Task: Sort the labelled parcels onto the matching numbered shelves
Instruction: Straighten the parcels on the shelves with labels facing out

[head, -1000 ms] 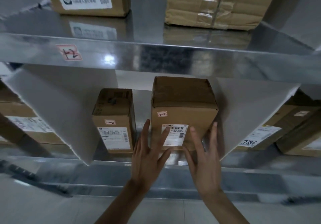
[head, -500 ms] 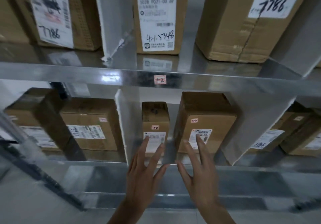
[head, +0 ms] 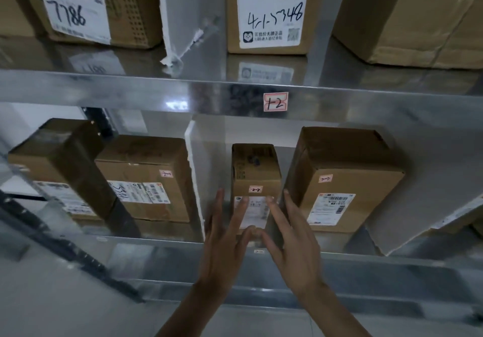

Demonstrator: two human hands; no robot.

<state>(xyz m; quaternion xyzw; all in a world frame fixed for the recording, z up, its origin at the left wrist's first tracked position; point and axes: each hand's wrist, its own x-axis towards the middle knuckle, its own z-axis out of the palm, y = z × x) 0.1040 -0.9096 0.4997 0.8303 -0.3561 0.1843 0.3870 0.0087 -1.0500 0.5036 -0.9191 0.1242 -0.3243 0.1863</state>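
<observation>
Before matte cardboard parcel, two open hands.

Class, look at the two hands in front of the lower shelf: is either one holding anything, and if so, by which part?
Nothing is held. The left hand and right hand are spread with straight fingers in front of the narrow parcel, not wrapped round it.

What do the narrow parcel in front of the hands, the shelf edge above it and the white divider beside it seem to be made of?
Narrow parcel: brown corrugated cardboard, matte, with folded flaps and paper labels.
Shelf edge: probably sheet metal, perhaps galvanised steel; shiny grey, mirroring lights and boxes.
White divider: likely foam board or similar; dull white, with a chipped, crumbly edge.
</observation>
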